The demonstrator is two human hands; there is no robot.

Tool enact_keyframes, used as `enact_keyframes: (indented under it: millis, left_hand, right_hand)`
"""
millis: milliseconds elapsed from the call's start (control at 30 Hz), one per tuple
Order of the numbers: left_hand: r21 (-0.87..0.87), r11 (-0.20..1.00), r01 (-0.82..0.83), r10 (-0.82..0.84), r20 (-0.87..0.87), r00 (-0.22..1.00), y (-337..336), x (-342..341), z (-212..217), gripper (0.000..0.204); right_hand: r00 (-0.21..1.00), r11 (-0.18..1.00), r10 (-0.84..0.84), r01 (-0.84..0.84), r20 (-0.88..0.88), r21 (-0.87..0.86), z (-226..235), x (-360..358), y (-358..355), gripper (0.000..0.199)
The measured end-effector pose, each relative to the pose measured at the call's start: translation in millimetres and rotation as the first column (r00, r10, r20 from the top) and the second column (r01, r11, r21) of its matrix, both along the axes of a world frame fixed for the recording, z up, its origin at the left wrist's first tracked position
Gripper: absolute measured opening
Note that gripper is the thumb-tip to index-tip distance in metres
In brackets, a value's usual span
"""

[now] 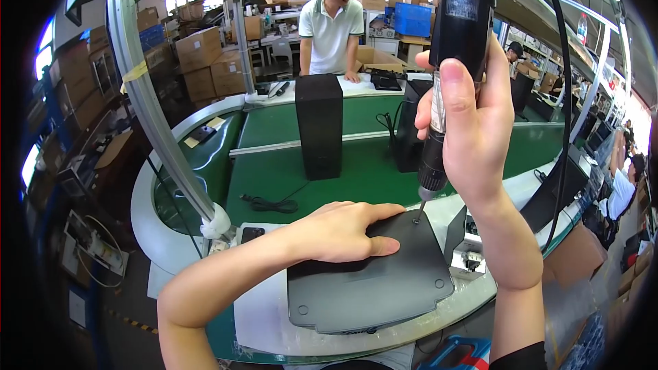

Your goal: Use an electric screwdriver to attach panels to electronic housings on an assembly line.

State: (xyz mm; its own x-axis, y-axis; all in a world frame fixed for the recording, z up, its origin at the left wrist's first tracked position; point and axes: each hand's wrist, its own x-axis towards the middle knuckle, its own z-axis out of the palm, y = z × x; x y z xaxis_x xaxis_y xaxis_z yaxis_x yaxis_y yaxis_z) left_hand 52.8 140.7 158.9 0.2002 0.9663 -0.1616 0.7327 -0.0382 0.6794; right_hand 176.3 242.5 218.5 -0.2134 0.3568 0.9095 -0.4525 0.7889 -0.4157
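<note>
Casing (377, 291) on worktop (267, 332) — clock centre. Left hand (343, 231) on casing's 11 o'clock side. Power screwdriver (459, 38) in right hand (474, 116), bit at casing's 1 o'clock corner. Small fitting (469, 262) at 3, just beside. Behind, on conveyor (264, 168): cable (271, 204) at 10, tower (319, 127) at 11, second tower (409, 130) near 12. Person (332, 38) beyond — at 12.

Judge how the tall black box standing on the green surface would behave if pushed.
The tall black box would probably tip if pushed near its top, since it stands upright on a narrow base. Straight edges suggest a stiff body; flat sides make rolling unlikely.
</note>
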Motion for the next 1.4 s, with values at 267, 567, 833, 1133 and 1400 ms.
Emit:
enact_keyframes:
  millis: [267, 567, 833, 1133, 1400]
  left_hand:
    - [0.158, 0.983, 0.096, -0.080, -0.105, 0.991, -6, -13, -10, 0.061]
    - [0.130, 0.713, -0.689, 0.207, 0.900, 0.383, -57, -79, -163, 0.039]
    - [0.218, 0.610, -0.762, 0.532, 0.601, 0.597, -64, -45, -175, 0.042]
    - [-0.113, 0.465, -0.878, 0.879, 0.180, 0.442, -38, 10, -89, 0.058]
    - [-0.065, 0.707, -0.704, 0.707, 0.046, 0.706, 62, -21, -139, 0.073]
  right_hand:
    - [0.996, 0.999, 0.018, -0.021, -0.092, -0.033, 10, 15, 7, 0.041]
    - [0.612, 0.666, -0.746, 0.681, -0.262, -0.305, -143, 190, 19, 0.046]
    - [0.517, 0.512, -0.850, 0.766, -0.101, -0.389, -252, 228, 35, 0.052]
    - [0.570, 0.565, -0.815, 0.742, -0.105, -0.361, -263, 240, 37, 0.051]
    - [0.557, 0.596, -0.801, 0.701, -0.220, -0.392, -255, 229, 53, 0.052]
